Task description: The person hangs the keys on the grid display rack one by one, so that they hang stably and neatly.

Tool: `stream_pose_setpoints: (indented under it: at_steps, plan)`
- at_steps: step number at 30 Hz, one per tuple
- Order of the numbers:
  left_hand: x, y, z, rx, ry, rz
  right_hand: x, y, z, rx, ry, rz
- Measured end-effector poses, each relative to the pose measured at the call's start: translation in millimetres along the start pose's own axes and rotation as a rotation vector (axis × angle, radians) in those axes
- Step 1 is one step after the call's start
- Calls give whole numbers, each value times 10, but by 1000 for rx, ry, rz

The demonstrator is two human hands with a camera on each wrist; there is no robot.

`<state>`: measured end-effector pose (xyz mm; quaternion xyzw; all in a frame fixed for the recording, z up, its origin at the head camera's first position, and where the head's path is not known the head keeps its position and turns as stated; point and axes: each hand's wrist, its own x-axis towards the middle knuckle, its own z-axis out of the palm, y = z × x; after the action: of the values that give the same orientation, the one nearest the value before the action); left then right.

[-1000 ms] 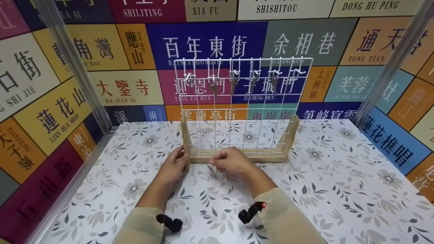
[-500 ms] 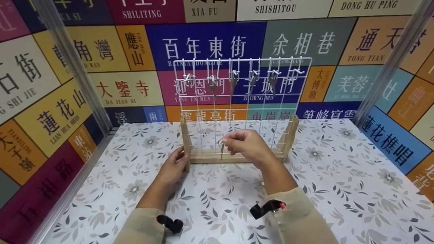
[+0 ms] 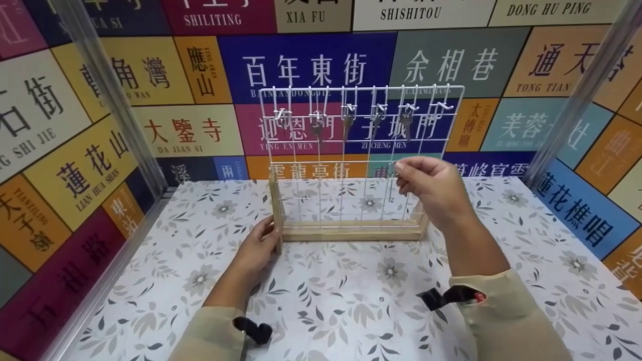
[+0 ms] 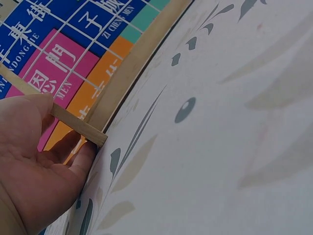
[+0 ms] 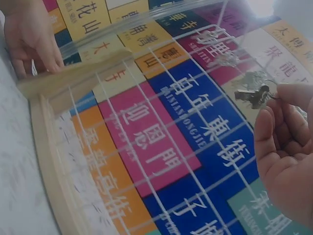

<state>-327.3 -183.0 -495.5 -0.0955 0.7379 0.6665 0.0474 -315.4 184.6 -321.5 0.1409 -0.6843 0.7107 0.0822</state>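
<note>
A white wire grid rack (image 3: 361, 88) stands upright in a wooden base (image 3: 351, 234). My left hand (image 3: 258, 244) grips the base's left wooden upright (image 4: 78, 123), thumb on one side and fingers on the other in the left wrist view. In front of the grid's right part, my right hand (image 3: 434, 188) pinches a small metal ring between thumb and forefinger. A bunch of keys (image 5: 253, 95) dangles from that ring, below the hooks in the head view. Along the upper grid, white hooks carry metal keys (image 3: 348, 119); the rightmost hook (image 3: 440, 108) has none on it.
A leaf-patterned white cloth (image 3: 341, 301) covers the table under the rack. Behind rises a wall of coloured panels (image 3: 306, 60) with printed characters. Clear upright edges (image 3: 118, 100) stand at both sides. Each sleeve carries a black strap with a camera (image 3: 256, 331).
My right hand has lifted the keys from near the tabletop, moving up and rightward across the front of the grid. The left hand stays on the wooden upright.
</note>
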Motion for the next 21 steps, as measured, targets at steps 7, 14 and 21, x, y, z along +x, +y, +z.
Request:
stream_pose_setpoints:
  at_steps: [7, 14, 21]
  plan:
    - [12, 13, 2, -18, 6, -18, 74, -299, -259, 147, 77, -72]
    - [26, -1, -14, -13, 3, -12, 165, -547, -399, 205, 175, -77]
    - [18, -12, -8, -53, -32, 5, 287, -657, -484, 226, 221, -102]
